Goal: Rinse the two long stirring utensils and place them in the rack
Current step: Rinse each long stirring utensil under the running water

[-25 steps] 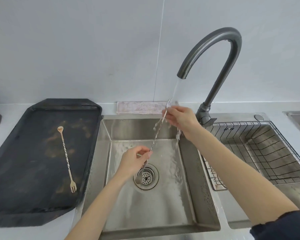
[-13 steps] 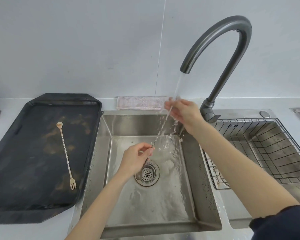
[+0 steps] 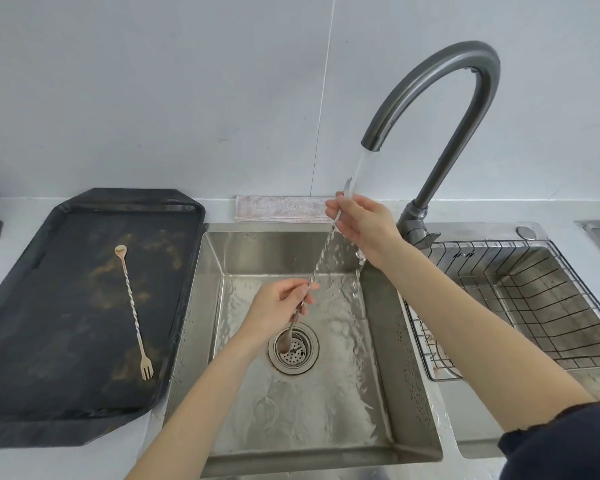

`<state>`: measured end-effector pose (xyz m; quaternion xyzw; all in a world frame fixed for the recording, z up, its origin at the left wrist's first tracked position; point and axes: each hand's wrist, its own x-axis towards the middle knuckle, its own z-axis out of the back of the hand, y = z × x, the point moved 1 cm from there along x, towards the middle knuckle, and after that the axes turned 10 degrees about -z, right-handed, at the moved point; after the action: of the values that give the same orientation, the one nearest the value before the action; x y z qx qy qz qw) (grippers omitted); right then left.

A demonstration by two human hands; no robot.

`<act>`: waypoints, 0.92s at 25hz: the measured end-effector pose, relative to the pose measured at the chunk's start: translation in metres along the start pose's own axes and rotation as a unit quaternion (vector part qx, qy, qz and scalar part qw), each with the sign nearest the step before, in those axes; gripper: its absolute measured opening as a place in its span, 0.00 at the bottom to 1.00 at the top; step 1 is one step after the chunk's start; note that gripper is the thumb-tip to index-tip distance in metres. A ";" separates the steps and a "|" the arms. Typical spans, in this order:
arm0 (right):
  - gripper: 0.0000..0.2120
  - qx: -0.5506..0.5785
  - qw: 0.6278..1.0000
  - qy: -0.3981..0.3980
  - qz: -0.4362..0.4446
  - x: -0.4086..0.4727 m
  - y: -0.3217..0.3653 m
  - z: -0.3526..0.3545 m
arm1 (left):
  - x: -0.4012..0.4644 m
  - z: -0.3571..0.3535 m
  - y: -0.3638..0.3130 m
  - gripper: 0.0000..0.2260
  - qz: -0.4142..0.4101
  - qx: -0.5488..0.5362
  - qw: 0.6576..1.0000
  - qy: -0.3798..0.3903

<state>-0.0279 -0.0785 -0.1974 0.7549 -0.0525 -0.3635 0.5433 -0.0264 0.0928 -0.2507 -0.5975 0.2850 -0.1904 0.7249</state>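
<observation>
A long silver twisted stirrer [image 3: 323, 256] slants across the sink under the running water. My right hand [image 3: 362, 226] pinches its upper end below the spout. My left hand [image 3: 279, 306] grips its lower part, and its spoon end [image 3: 284, 341] hangs over the drain. A second, gold twisted stirrer [image 3: 132, 306], with a spoon at one end and a fork at the other, lies on the black tray [image 3: 21, 358] at the left. The wire rack [image 3: 568, 327] sits in the right basin and holds no utensils.
The dark gooseneck faucet [image 3: 465, 91] pours water into the steel sink [image 3: 413, 393], whose drain strainer [image 3: 297, 355] sits in the middle. A folded pink cloth [image 3: 278, 209] lies behind the sink. White counter surrounds the tray.
My right hand has moved slightly up with the stirrer's top end, further into the stream. Water now runs down the stirrer's length. The gold stirrer has not moved.
</observation>
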 end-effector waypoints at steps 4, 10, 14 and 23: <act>0.33 -0.125 0.989 -0.056 0.055 0.000 -0.014 0.001 | 0.002 -0.001 -0.011 0.11 -0.004 -0.046 0.999 0.003; 0.14 -0.216 0.970 -0.075 0.087 0.001 -0.035 0.019 | 0.009 0.001 -0.033 0.09 -0.005 -0.136 0.989 0.065; 0.12 -0.387 0.913 -0.087 0.095 -0.003 -0.057 0.032 | 0.023 -0.003 -0.047 0.09 -0.036 -0.159 0.983 0.088; 0.11 -0.509 0.851 -0.102 0.085 -0.012 -0.092 0.047 | 0.062 -0.030 -0.067 0.12 -0.052 0.014 0.996 0.070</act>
<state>-0.0945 -0.0727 -0.2770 0.3242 0.0210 -0.3671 0.8716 0.0062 0.0173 -0.2004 -0.5867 0.3015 -0.2730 0.7003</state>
